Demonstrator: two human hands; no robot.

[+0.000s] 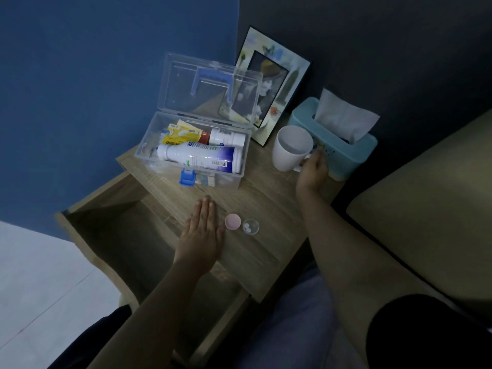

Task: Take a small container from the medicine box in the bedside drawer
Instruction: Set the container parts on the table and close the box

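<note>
Head view shows your left hand (202, 230) flat and open near the nightstand's (266, 251) front edge, the small container (250, 226) uncapped just beside it, while your right hand (312, 169) grips the mug (291, 147) by the medicine box (194, 147).

Wooden nightstand (266, 251), open clear medicine box (170, 153), photo frame (274, 83), white mug (290, 150), teal tissue box (354, 153), pink lid (233, 221), small open container (250, 226), left hand (202, 235) flat on top
</note>
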